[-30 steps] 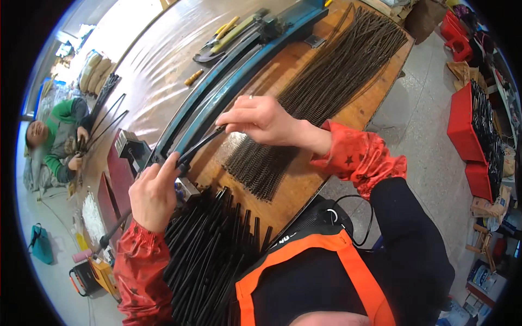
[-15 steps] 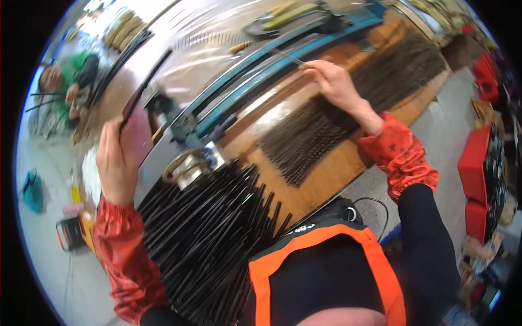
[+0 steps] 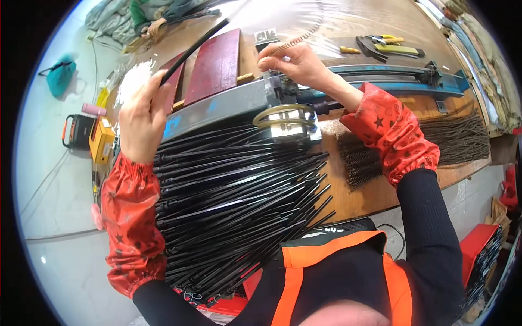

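**Tube in the left, spring in the right, both up at the machine**

So, our left hand [image 3: 142,117] has its fingers curled tight around a long thin black plastic tube [image 3: 190,48], which sticks up and away toward the far side of the bench. Our right hand [image 3: 298,66] is pinching one end of a pale coiled wire spring [image 3: 291,42] between thumb and fingertips, with the rest of the coil trailing off to the upper right.

What's changed: half a second ago the right hand was stretched way out over the dark springs on the wooden bench, and the left was off to the side with the tube raised. Now the right hand is back above the small metal fixture with the brass-coloured ring [image 3: 284,116], spring in hand, and the tube end is angled closer in. Our guess is we've got one of each picked and are about to bring them together at the fixture.

Moving outward, the big fanned pile of black tubes [image 3: 234,201] lies right under our forearms, touching the grey-blue machine rail [image 3: 217,108]. The heap of dark wire springs [image 3: 457,138] lies on the wooden bench [image 3: 359,198] to our right. Further back are two dark red boards [image 3: 216,65] and some yellow-handled hand tools [image 3: 383,45]. Another person's hand [image 3: 157,26] is working at the far left corner.
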Tool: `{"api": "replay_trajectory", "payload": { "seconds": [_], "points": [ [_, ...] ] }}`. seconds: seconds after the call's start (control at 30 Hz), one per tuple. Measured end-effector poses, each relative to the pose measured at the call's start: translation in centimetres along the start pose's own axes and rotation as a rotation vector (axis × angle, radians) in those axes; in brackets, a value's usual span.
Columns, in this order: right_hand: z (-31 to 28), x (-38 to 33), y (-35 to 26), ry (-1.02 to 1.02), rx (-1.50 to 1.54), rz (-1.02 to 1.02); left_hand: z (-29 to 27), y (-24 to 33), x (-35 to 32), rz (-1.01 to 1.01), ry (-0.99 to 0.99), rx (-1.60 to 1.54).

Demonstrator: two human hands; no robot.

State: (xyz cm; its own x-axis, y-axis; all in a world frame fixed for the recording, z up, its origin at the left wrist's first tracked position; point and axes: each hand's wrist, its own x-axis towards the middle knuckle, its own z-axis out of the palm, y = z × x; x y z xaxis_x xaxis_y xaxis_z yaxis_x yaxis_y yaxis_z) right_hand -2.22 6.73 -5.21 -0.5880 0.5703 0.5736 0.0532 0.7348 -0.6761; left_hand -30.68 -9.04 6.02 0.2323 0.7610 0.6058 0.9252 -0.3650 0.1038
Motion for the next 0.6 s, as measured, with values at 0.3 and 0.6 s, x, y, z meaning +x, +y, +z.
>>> {"api": "replay_trajectory", "payload": {
  "seconds": [0.3, 0.6],
  "points": [
    [2.7, 2.7, -0.1, -0.262, -0.352, 0.028, 0.3, -1.6, -3.4, -0.087, -0.003, -0.022],
    [-3.5, -3.4, 3.0, -0.049, -0.887, -0.224, 0.0, -4.2, -4.5, -0.147, -0.127, 0.080]
  ]
}}
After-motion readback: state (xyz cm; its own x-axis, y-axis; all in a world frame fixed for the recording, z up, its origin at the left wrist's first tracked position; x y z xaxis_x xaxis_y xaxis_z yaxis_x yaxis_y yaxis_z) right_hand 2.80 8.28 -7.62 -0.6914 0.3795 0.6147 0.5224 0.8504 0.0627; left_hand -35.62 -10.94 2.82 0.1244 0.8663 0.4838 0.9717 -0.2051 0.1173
